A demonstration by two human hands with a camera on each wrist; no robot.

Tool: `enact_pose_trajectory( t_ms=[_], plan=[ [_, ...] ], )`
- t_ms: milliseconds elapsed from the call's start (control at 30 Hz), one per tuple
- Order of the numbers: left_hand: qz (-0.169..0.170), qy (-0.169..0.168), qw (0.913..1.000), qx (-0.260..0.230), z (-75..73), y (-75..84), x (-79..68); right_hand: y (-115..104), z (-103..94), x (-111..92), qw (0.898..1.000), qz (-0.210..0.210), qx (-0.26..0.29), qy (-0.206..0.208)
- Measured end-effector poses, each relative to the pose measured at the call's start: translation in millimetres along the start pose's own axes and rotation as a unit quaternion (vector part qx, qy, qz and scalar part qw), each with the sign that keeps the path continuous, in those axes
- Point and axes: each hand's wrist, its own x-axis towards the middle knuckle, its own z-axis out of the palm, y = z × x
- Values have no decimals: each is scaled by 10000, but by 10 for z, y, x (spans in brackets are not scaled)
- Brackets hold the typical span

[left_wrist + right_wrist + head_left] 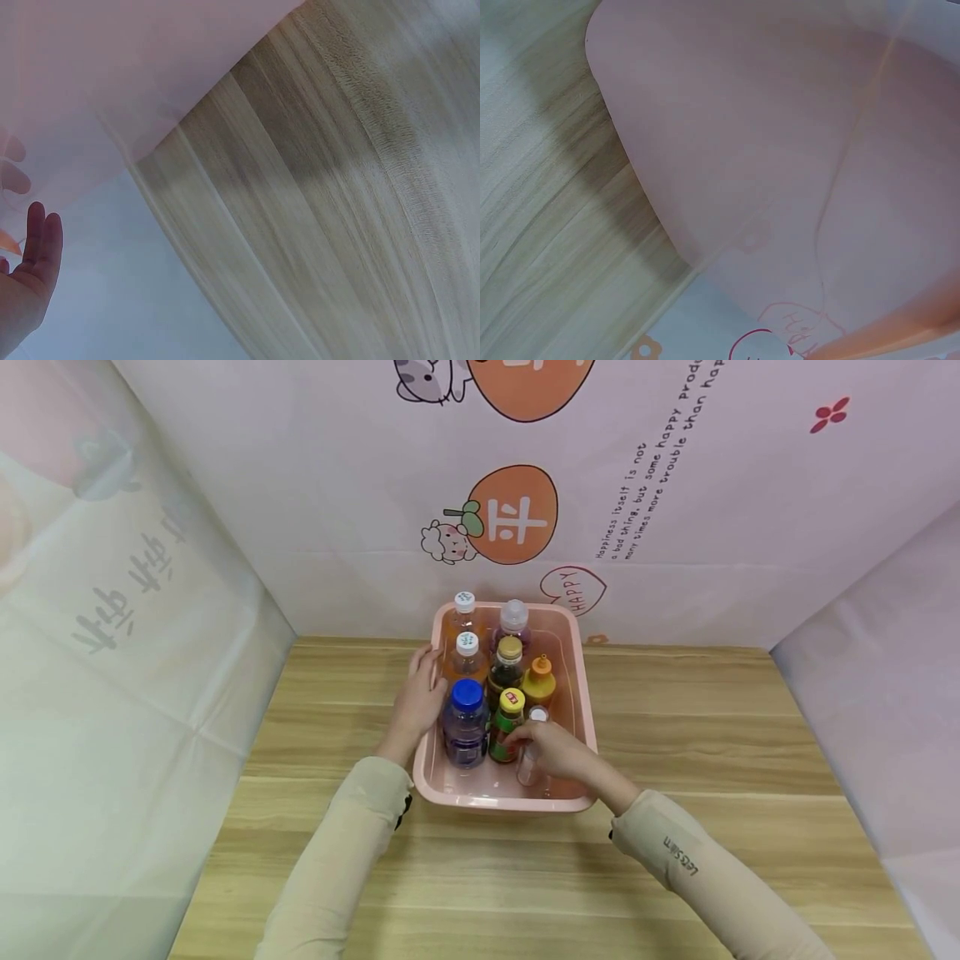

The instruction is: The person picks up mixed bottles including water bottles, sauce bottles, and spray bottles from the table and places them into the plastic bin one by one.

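A pink plastic basin holds several bottles. My right hand reaches inside and grips a small clear bottle with a white cap, its body partly hidden by the hand. The fingertips lie against a green-labelled bottle with a yellow cap. At the left rim is my left hand, beside a blue-capped bottle; in the left wrist view two of its fingers look straight, next to the basin wall. The right wrist view shows the basin's outer wall but no clear hand.
Two white-capped orange bottles, a clear-capped purple bottle, a dark gold-capped bottle and a yellow squeeze bottle also stand in the basin. Beneath is a wooden table. Printed white sheets surround it.
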Motion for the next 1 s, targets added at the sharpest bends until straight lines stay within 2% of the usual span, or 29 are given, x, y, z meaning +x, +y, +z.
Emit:
enact_pose_trajectory(
  t_ms=[533, 1000],
  plan=[
    [176, 105, 9998, -7, -9, 16, -12, 9, 12, -1, 9997, -133, -201, 55],
    [139, 59, 9999, -15, -14, 29, -18, 10, 21, 1, 9999, -14, -12, 109]
  ],
)
